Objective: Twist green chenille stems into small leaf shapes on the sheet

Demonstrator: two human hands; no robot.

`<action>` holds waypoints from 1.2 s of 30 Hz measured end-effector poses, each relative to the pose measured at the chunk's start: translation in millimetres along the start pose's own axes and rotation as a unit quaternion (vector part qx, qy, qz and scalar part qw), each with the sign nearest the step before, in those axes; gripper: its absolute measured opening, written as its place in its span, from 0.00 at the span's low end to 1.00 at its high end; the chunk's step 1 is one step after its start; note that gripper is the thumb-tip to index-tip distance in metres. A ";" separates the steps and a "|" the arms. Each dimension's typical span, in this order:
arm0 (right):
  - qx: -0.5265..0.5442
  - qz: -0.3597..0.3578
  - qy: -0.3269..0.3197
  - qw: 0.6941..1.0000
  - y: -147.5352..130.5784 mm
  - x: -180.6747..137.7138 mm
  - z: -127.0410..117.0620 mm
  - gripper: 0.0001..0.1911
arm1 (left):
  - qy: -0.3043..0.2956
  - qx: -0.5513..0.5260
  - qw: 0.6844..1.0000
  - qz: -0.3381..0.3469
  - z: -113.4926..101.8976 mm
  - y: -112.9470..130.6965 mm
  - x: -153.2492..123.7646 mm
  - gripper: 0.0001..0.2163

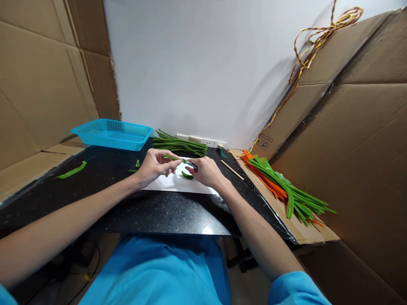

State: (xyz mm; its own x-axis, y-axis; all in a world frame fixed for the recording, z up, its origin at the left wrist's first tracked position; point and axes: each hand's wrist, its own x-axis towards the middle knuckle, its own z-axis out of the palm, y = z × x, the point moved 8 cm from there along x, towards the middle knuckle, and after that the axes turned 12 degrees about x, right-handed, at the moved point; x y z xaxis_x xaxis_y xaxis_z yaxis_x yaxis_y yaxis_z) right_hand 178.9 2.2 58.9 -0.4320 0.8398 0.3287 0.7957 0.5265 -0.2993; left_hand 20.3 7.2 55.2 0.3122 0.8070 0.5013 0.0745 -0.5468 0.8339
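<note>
"Why are the hands so close?"

"The left hand (pixel 155 166) pinches a thin green strip (pixel 172 157); the right hand (pixel 207 172) closes round a small dark tool (pixel 192 165) at its end, above the white sheet (pixel 178 184) on the desk (pixel 165 214). Likely the pinch steadies the strip."

"And how many of each?"

"One curved green piece (pixel 187 175) on the sheet, one wooden stick (pixel 232 170) to the right, one blue basket (pixel 110 142); two green bundles (pixel 179 145) (pixel 300 198), one by the wall, one overlapping a single orange bundle (pixel 270 186). Their strands are too crowded to count."

Stems (pixel 181 146) green; sheet (pixel 178 185) white; tabletop (pixel 152 214) speckled black; basket (pixel 114 144) bright blue.
</note>
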 end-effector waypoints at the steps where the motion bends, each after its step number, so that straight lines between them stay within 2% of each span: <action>1: -0.003 0.000 -0.001 1.000 0.8 0.1 0.8 0.11 | 0.004 0.003 1.000 -0.005 -0.2 -1.4 0.2 0.12; 11: -0.032 0.012 -0.021 0.999 9.3 1.2 6.5 0.11 | 0.028 -0.005 0.998 -0.058 -4.6 -17.5 4.0 0.17; 16: -0.017 0.026 -0.003 1.000 12.9 1.6 4.8 0.10 | 0.007 -0.006 0.997 -0.080 -1.3 -22.2 3.9 0.18; 19: 0.043 0.035 0.042 0.998 16.2 1.5 -0.8 0.14 | -0.001 -0.004 0.997 -0.082 -0.2 -23.6 3.6 0.18; 22: 0.138 0.009 0.080 0.987 15.3 1.6 -6.4 0.16 | -0.007 -0.010 0.997 -0.082 0.2 -24.0 4.0 0.18; 28: 0.313 -0.070 0.068 0.945 2.2 1.7 -5.8 0.17 | -0.013 -0.014 0.996 -0.088 2.0 -22.9 3.8 0.18; 31: 0.343 -0.078 0.072 0.933 -2.5 1.9 -4.4 0.18 | -0.017 -0.009 0.996 -0.082 3.1 -21.0 3.5 0.17; 36: 0.333 -0.089 0.085 0.935 -7.4 2.1 -6.8 0.21 | -0.028 -0.009 0.996 -0.084 3.2 -20.5 3.7 0.18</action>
State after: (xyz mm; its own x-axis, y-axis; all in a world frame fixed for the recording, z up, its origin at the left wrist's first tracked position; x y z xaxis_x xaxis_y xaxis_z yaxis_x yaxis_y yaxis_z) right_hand 175.1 -0.8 67.9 -0.4135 0.7283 0.5464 0.2527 0.6683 -0.6996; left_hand 23.0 20.7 39.3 0.3499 0.8725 0.3412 0.1127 -0.4008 0.9092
